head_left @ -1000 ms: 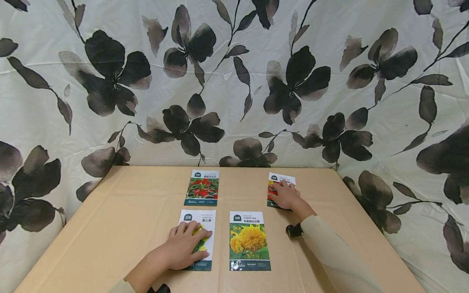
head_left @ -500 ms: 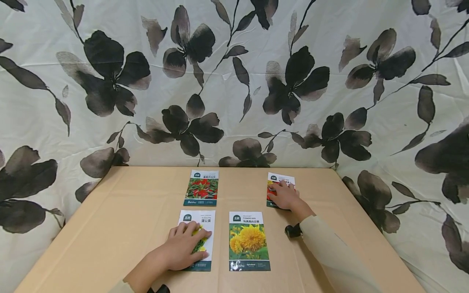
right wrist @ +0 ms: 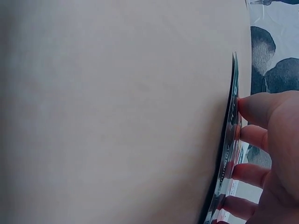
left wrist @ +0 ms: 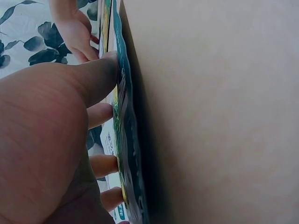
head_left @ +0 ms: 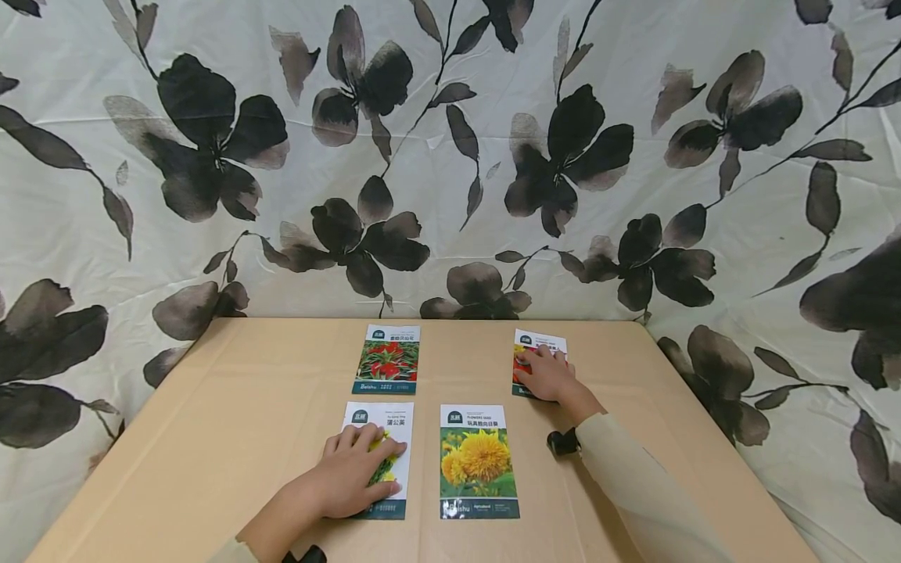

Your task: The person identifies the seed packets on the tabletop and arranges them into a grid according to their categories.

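Note:
In the head view my left hand point(head_left: 352, 475) rests on a dandelion seed packet point(head_left: 393, 418), fingers spread and fingertips touching its front; they cover most of the picture. The left wrist view shows the thumb and fingertips on the face of this packet point(left wrist: 127, 116), seen edge-on. Farther back on the right, my right hand point(head_left: 551, 374) touches another seed packet point(head_left: 526, 339) with red on it, hiding much of its front. In the right wrist view, several fingertips press on that packet point(right wrist: 229, 135), which is slightly bowed along its edge.
A seed packet with a yellow double flower point(head_left: 479, 461) lies between the hands, nearer the front. One with red flowers point(head_left: 386, 360) lies behind the left hand. All lie on a tan table point(head_left: 232, 407). Behind it hangs a white floral cloth point(head_left: 450, 172).

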Motion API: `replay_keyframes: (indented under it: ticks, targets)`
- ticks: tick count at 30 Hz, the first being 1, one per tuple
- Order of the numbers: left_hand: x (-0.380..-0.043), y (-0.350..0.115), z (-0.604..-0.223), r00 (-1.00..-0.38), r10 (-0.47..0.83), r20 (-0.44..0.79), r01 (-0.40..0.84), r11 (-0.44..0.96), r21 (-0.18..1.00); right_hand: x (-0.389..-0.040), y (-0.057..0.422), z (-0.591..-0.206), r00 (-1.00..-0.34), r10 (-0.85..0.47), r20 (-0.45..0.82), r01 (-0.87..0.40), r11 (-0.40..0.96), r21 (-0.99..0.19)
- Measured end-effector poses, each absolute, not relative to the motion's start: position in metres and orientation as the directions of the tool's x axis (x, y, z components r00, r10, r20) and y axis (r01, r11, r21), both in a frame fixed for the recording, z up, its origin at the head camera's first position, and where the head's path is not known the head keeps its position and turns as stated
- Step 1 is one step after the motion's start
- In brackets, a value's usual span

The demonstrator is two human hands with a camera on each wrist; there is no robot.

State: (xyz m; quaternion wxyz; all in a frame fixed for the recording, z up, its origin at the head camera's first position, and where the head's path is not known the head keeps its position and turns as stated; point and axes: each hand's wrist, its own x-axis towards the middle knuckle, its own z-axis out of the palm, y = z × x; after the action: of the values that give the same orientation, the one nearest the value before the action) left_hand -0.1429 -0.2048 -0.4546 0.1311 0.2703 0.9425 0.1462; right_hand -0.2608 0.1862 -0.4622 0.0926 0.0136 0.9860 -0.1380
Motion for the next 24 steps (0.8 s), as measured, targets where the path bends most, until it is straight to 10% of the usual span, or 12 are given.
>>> replay_keyframes:
  ticks: [24]
  targets:
    - [-0.143,-0.204,-0.454,-0.817,0.551,-0.171,0.467,0.805,0.366,-0.26,0.172,-0.461,-0.984,-0.017,-0.177,0.032,0.962,-0.27]
